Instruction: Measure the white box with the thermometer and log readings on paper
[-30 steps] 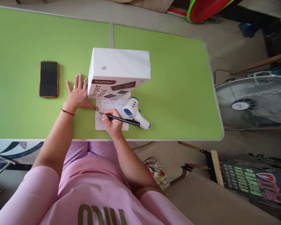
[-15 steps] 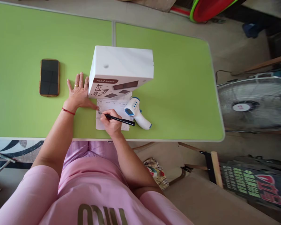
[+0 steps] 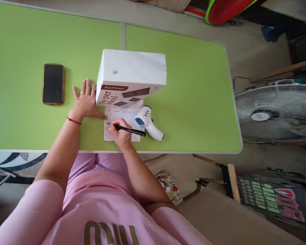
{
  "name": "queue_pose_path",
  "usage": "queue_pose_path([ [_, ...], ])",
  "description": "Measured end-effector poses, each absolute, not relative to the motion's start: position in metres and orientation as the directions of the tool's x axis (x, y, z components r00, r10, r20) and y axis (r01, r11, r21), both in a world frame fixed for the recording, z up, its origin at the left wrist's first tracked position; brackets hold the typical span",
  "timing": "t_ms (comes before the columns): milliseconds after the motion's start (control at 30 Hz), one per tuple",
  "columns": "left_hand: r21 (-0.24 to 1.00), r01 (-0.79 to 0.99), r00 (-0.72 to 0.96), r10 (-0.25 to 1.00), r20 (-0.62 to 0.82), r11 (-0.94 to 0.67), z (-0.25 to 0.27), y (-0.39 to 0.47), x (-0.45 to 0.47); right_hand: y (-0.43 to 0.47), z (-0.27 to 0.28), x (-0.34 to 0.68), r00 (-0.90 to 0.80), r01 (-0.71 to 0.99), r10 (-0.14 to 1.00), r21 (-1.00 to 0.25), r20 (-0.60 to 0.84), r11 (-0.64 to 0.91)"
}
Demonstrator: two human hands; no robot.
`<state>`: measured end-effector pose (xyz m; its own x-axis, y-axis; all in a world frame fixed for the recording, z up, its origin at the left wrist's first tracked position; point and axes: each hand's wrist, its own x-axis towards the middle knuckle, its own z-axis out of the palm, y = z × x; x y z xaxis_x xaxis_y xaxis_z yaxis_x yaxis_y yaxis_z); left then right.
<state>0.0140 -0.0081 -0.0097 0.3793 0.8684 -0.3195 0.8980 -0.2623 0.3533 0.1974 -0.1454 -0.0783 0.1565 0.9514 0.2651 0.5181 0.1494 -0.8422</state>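
Note:
My right hand (image 3: 121, 133) is closed around a black pen (image 3: 132, 130), its tip at the left part of a paper sheet (image 3: 127, 117) with writing on it. Flat on the table, my left hand (image 3: 85, 103) spreads its fingers, the thumb reaching the paper's left edge and the fingertips beside a white box (image 3: 135, 66). That box, printed "NutriMotion" and "Super Meal", stands at the far end of the paper and hides part of it. A white and blue infrared thermometer (image 3: 149, 123) lies at the paper's right side, partly over it.
A smartphone (image 3: 53, 84) in a brown-edged case lies left of my left hand on the green table (image 3: 191, 92). Past the table's right end stands a fan (image 3: 270, 115). Below on the right are a beige folding chair (image 3: 219, 211) and a dark printed bag (image 3: 272, 199).
Almost nothing differs. The whole view has shifted very slightly left; the pen, paper and both hands keep nearly the same places relative to each other.

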Motion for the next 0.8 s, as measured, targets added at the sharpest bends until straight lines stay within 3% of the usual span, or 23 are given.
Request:
queue_pose_path([
  [433, 0.352, 0.897, 0.381, 0.873, -0.304, -0.269, -0.012, -0.007, 0.0136, -0.1434, -0.0806, 0.1949, 0.193, 0.478, 0.931, -0.858, 0.31, 0.187],
  [800, 0.368, 0.894, 0.375, 0.874, -0.308, -0.254, -0.0109, -0.007, 0.0137, -0.1439, -0.0804, 0.1967, 0.201, 0.474, 0.946, -0.871, 0.255, 0.134],
])
